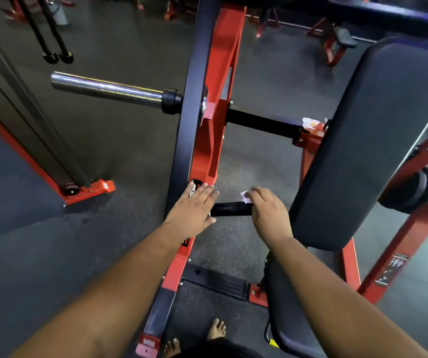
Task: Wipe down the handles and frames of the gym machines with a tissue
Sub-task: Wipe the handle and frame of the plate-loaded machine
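Standing barefoot at bottom centre of frame, person has both feet (194,337) on dark rubber floor (52,254), beside red base rail (156,329) of plate-loaded machine. Both forearms reach up-frame from bottom edge.

Right hand (269,213), centre-right: fingers curled over end of short black handle (231,209), pinching white tissue (246,197) against it; tissue corner shows just above knuckles. Handle runs horizontal between the two hands.

Left hand (192,210), centre: fingers straight, spread narrow, palm laid flat on red/black upright frame (207,125) where handle meets it. Holds nothing.

Black back pad (362,140), tilted, fills right side, just beside right hand. Seat pad (290,319) lower right, partly hidden by right forearm.

Mid-frame: chrome weight sleeve (104,90) projects left from upright w/ black collar. Black crossbar (262,122) joins upright to pad mount; crumpled white scrap (309,122) sits at its right end, nature unclear.

Left edge: second machine's grey column (21,112) on red foot (91,191). Upper left: two black strap handles (57,56) hang. Top right: more red frames, blurred.
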